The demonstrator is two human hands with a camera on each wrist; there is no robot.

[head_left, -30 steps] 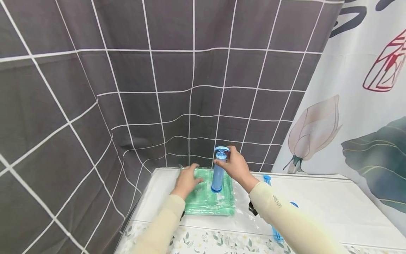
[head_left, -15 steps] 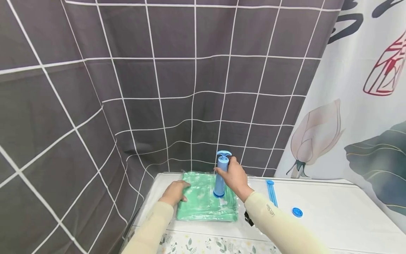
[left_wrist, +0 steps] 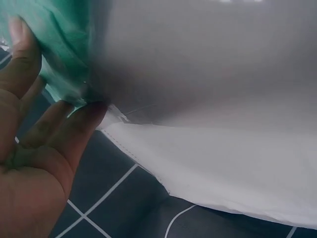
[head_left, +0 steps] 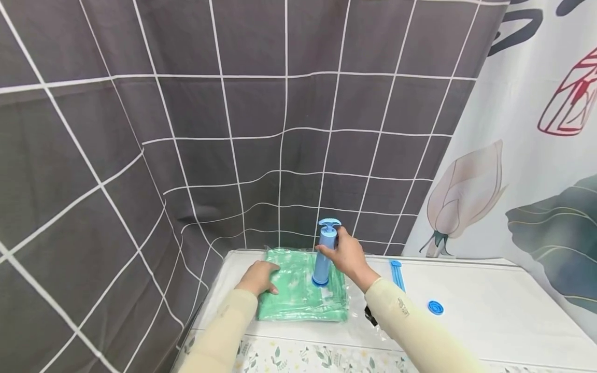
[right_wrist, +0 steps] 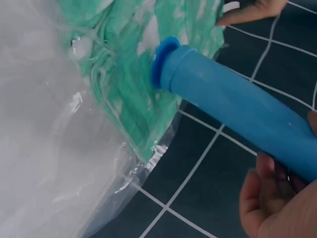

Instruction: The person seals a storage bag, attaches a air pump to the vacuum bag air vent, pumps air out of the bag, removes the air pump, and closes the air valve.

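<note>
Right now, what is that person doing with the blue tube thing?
A person is working at a white table. Their right hand grips a blue pump standing upright on a clear bag stuffed with green cloth. Their left hand rests flat on the bag's left edge. A blue cap and a blue clip lie off to the right.

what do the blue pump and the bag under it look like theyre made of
Hand pump: likely hard plastic, smooth with a soft sheen along its tube. Vacuum bag: thin clear plastic film, glossy and crinkled, with green fabric folded inside.
</note>
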